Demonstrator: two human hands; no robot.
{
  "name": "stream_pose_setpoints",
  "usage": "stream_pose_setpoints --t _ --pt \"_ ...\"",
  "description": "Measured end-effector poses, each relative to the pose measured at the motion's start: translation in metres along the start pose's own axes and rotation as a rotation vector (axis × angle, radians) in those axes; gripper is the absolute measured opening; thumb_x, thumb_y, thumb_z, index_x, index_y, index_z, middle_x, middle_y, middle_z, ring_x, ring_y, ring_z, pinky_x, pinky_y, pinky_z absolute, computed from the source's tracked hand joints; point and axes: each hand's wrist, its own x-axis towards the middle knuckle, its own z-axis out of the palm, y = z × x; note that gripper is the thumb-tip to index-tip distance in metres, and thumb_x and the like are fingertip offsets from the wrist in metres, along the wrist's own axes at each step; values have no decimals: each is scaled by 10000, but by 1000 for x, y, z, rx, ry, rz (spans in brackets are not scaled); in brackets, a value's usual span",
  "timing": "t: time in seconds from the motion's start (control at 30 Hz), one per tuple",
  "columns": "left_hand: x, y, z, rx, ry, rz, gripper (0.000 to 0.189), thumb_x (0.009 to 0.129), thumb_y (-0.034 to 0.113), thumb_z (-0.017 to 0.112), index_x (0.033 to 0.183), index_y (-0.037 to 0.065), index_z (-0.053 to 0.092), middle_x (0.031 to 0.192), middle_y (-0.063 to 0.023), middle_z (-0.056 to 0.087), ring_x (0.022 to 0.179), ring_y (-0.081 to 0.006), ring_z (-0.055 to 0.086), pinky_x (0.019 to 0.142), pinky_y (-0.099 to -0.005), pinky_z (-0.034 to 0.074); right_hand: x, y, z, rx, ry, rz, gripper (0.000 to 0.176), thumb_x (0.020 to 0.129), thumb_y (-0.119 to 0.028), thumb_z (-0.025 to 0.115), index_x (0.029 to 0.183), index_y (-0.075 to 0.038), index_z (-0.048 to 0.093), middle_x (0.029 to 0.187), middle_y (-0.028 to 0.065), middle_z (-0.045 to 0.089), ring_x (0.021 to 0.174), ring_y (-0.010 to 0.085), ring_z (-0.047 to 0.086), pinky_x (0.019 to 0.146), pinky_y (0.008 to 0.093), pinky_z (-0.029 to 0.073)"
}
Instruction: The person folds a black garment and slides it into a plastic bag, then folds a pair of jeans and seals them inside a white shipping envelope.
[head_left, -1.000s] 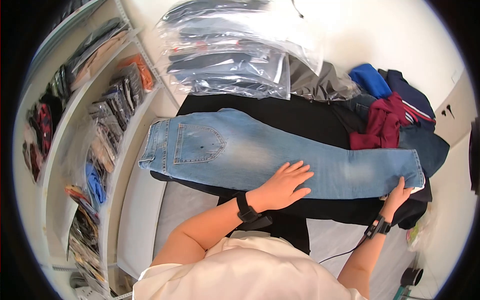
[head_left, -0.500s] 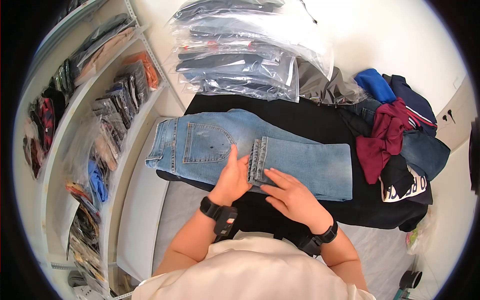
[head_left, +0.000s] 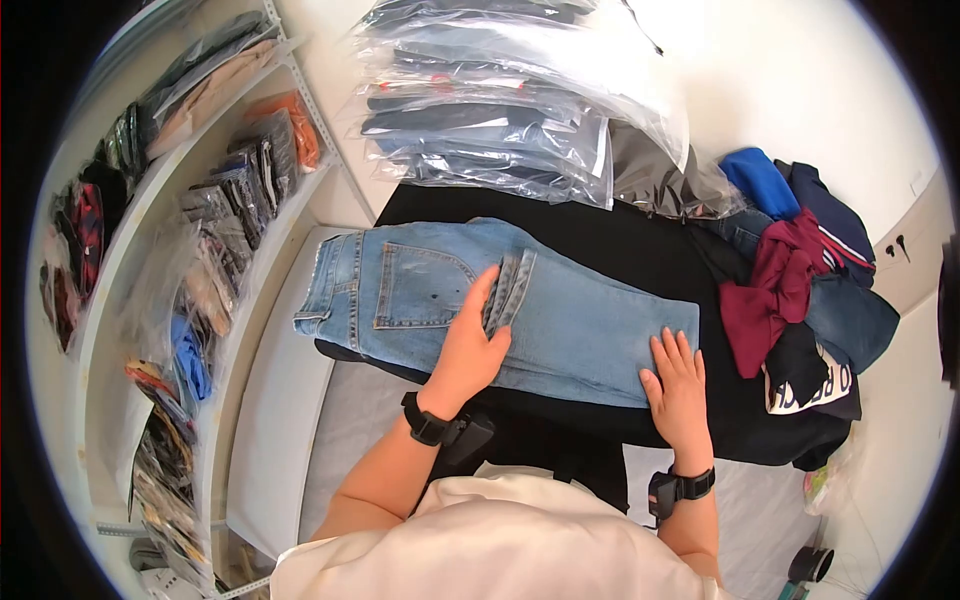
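Note:
A pair of light blue jeans point(head_left: 590, 310) lies folded on the black cloth, its waistband to the left and a back pocket point(head_left: 420, 287) facing up. The leg hems point(head_left: 513, 285) are turned back toward the pocket. My left hand point(head_left: 468, 345) grips these hems, thumb on the near side and fingers along their left edge. At the folded right end of the legs, my right hand point(head_left: 680, 385) rests flat with its fingers stretched out, holding nothing.
Bagged clothes point(head_left: 490, 130) are stacked at the back of the black-covered table point(head_left: 640, 240). A heap of loose garments, including a maroon one point(head_left: 765, 285), lies at the right. Shelves point(head_left: 235, 260) with bagged clothing stand on the left.
My right hand has moved right, from beside the hems to the folded end of the legs. My left hand has closed on the hems, which have shifted slightly up and now tilt.

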Motion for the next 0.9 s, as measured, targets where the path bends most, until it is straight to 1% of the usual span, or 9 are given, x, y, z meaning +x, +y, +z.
stream_pose_setpoints --t 0.07,0.2,0.3,0.4,0.53,0.67,0.7,0.83,0.9 --pt "-3 -19 -7 417 -137 8 531 830 -24 557 1351 29 470 1378 -282 432 1281 -417 444 1070 -424 365 1 1 3 4 22 -1 408 966 -266 521 1292 -26 567 1439 185 449 1382 350 352 1140 500 215" --pt "-8 -15 3 301 -19 -17 440 807 -2 577 1243 60 588 1431 -246 400 1197 -359 496 1006 -411 404 0 42 19 531 372 365 358 924 -117 594 1249 30 561 1338 187 535 1202 262 537 979 327 422" --pt "-10 -10 6 634 27 249 412 776 -7 585 1182 49 622 1424 -223 424 1248 -356 462 1035 -463 379 -4 67 19 818 324 492 419 917 -151 652 1250 73 534 1042 87 630 916 106 577 822 232 450" --pt "-13 -20 6 882 -146 398 382 792 40 597 1172 43 626 1407 -198 461 1298 -348 429 1083 -500 323 0 63 -7 906 108 605 442 932 -201 635 1246 94 532 1002 87 653 903 119 593 827 239 453" --pt "-15 -21 10 848 -137 339 357 884 226 586 1173 18 621 1388 -190 491 1348 -354 384 1133 -516 240 8 68 -20 1287 -124 571 358 924 -153 615 1201 71 573 1024 98 676 910 149 631 816 275 488" --pt "-25 2 7 592 -224 381 795 794 514 697 1324 -40 485 1397 -275 442 1376 -423 320 1143 -538 198 36 9 -58 1501 31 364 362 898 -121 589 1205 69 565 1086 138 665 943 192 649 854 304 500" --pt "-29 8 8 535 -303 354 1033 721 576 742 1430 -47 320 1444 -288 369 1393 -439 280 1136 -567 184 47 -11 -69 1510 7 295 390 887 -124 578 1223 72 554 1114 156 653 960 206 648 872 302 495" --pt "-33 23 13 569 -264 259 1103 747 493 740 1493 -19 110 1486 -303 270 1384 -459 277 1099 -633 173 84 -107 -92 1564 19 127 462 904 -171 556 1275 100 506 1140 166 634 991 210 640 882 295 489" --pt "-28 11 11 517 -206 179 1034 761 435 736 1482 -20 152 1473 -305 291 1376 -450 293 1089 -627 191 98 -152 -96 1617 -118 8 479 911 -175 549 1297 100 479 1171 170 622 1023 216 631 898 310 483"
